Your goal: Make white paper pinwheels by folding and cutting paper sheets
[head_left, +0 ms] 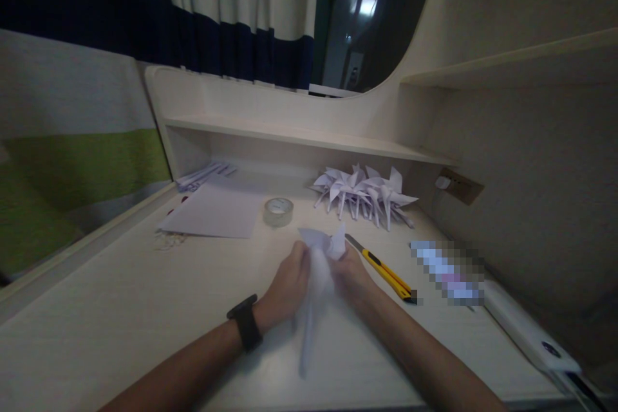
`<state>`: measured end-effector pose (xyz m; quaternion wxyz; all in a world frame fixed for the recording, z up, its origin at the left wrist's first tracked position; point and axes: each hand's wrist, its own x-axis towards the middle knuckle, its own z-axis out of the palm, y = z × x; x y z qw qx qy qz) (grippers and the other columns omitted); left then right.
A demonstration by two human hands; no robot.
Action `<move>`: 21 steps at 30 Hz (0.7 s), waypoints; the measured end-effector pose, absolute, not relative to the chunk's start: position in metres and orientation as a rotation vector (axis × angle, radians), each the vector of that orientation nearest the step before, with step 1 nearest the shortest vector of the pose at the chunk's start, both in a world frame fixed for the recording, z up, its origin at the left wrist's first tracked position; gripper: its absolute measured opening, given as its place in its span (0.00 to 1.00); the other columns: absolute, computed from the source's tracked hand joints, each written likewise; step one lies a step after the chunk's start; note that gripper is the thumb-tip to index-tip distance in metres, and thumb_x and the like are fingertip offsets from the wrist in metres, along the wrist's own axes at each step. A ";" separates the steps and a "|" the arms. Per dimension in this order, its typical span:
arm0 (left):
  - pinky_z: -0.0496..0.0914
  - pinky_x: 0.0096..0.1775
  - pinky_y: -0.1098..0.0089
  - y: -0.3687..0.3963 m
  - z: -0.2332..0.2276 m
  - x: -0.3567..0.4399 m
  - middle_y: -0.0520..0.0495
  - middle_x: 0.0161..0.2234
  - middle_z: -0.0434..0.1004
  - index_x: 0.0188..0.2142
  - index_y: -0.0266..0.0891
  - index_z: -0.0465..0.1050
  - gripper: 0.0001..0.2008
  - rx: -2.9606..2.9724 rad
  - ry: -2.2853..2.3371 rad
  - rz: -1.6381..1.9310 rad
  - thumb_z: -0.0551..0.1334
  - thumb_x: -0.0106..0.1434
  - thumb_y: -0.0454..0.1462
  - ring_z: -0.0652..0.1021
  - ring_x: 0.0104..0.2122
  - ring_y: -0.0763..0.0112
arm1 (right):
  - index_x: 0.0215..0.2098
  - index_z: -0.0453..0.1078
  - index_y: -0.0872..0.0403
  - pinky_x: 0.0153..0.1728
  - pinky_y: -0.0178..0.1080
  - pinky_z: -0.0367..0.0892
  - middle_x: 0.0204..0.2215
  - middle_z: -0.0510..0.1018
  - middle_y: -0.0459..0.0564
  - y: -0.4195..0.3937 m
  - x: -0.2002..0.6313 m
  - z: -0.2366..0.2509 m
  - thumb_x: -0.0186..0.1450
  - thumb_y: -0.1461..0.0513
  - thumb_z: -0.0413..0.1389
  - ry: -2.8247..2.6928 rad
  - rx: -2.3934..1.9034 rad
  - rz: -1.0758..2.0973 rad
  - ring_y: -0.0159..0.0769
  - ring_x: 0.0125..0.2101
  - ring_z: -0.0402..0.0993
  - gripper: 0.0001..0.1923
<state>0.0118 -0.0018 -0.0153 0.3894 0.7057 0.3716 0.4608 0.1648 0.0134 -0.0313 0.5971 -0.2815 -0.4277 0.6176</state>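
Note:
A white paper pinwheel [319, 254] is held between my two hands above the desk, its rolled-paper stick pointing down toward me and blurred. My left hand [290, 280], with a dark watch on the wrist, closes on the left side of the pinwheel. On the opposite side, my right hand [351, 275] grips its folded blades. The fingertips of both hands are partly hidden behind the paper. Just right of my right hand lies a yellow utility knife [386, 270], its blade end toward the paper. A roll of clear tape [278, 212] stands beyond my left hand.
Several finished paper pinwheels [362, 193] are piled at the back right. Paper sheets [217, 209] and rolled paper sticks [205, 174] lie at the back left. A pixelated device [447, 273] and a white power strip [526, 328] sit along the right wall. A low shelf [290, 132] spans the back.

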 end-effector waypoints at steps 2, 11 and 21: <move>0.66 0.33 0.67 -0.002 -0.013 0.012 0.50 0.29 0.68 0.34 0.42 0.57 0.11 1.810 0.972 1.179 0.47 0.69 0.45 0.71 0.30 0.66 | 0.36 0.69 0.54 0.29 0.35 0.69 0.28 0.78 0.45 0.015 0.166 -0.031 0.43 0.63 0.71 -0.990 -0.646 1.438 0.35 0.27 0.73 0.24; 0.68 0.43 0.61 0.001 -0.004 0.008 0.41 0.41 0.74 0.44 0.40 0.65 0.12 1.822 0.795 1.202 0.50 0.67 0.43 0.73 0.41 0.59 | 0.42 0.67 0.52 0.28 0.33 0.67 0.30 0.77 0.44 0.014 0.168 -0.023 0.44 0.64 0.71 -1.069 -0.703 1.346 0.33 0.27 0.72 0.29; 0.69 0.44 0.61 0.013 -0.016 0.005 0.43 0.37 0.75 0.43 0.40 0.66 0.14 1.616 0.873 1.283 0.54 0.66 0.46 0.73 0.41 0.60 | 0.50 0.65 0.48 0.46 0.45 0.66 0.44 0.73 0.52 0.010 0.179 -0.008 0.56 0.59 0.64 -1.389 -0.902 0.457 0.42 0.46 0.70 0.24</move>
